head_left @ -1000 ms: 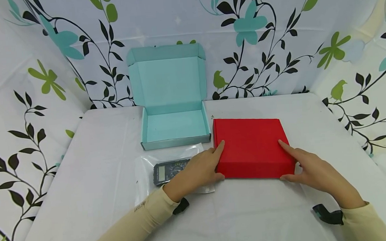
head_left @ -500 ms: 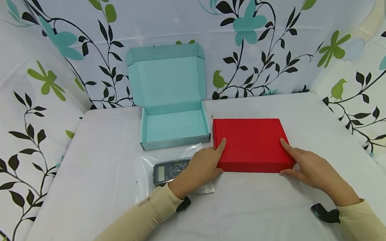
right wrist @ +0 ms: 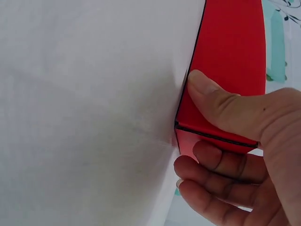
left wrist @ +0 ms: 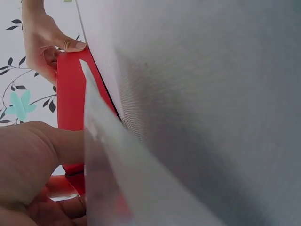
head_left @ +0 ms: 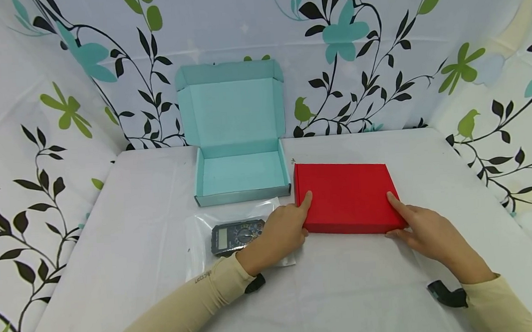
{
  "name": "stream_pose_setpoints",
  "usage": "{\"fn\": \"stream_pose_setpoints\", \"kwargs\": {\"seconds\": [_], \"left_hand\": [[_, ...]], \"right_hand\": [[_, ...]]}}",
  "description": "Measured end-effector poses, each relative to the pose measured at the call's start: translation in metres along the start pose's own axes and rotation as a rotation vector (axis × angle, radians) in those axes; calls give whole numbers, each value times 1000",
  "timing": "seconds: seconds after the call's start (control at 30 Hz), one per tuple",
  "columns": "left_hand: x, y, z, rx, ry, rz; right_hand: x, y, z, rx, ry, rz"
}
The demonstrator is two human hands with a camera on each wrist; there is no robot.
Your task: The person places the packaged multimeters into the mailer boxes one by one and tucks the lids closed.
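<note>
A closed red cardboard box lies on the right half of the table, its front face towards me. My left hand holds its left front corner, one finger stretched along the top edge. At the opposite end my right hand grips the right front corner. In the right wrist view, that hand's thumb presses on the front face while the other fingers curl at the side. The left wrist view has the left thumb at the front face too, partly hidden behind clear plastic.
An open teal box, lid standing up, is behind and left of the red one. A dark multimeter lies on a clear plastic bag, partly under my left forearm. Patterned cloth surrounds the white table.
The red box's front lower edge has shifted up and back in the head view, so its front face looks narrower. Both hands have stayed at its ends, the left edging slightly rightward.
</note>
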State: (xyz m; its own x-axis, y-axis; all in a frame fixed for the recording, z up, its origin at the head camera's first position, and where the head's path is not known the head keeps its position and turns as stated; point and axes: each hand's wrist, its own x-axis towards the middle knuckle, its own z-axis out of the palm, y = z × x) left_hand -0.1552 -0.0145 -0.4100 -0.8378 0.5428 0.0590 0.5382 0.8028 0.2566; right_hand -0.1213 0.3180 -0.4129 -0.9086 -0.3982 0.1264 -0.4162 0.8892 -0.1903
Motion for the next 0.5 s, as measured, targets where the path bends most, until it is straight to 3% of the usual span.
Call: {"fn": "stream_pose_setpoints", "kwargs": {"seconds": [0.17, 0.23, 0.3, 0.37, 0.5], "left_hand": [[1, -11, -2, -122, -74, 19], [-3, -18, -9, -193, -105, 36], [-10, -27, -22, -247, -107, 52], [-20, -40, -36, -286, -71, 48], [-39, -75, -64, -340, 121, 13]], "right_hand": [[4, 0, -3, 11, -56, 58], [5, -3, -6, 1, -83, 91], [6, -10, -11, -25, -54, 90], [8, -21, -17, -36, 15, 49], [17, -55, -24, 14, 189, -150]]}}
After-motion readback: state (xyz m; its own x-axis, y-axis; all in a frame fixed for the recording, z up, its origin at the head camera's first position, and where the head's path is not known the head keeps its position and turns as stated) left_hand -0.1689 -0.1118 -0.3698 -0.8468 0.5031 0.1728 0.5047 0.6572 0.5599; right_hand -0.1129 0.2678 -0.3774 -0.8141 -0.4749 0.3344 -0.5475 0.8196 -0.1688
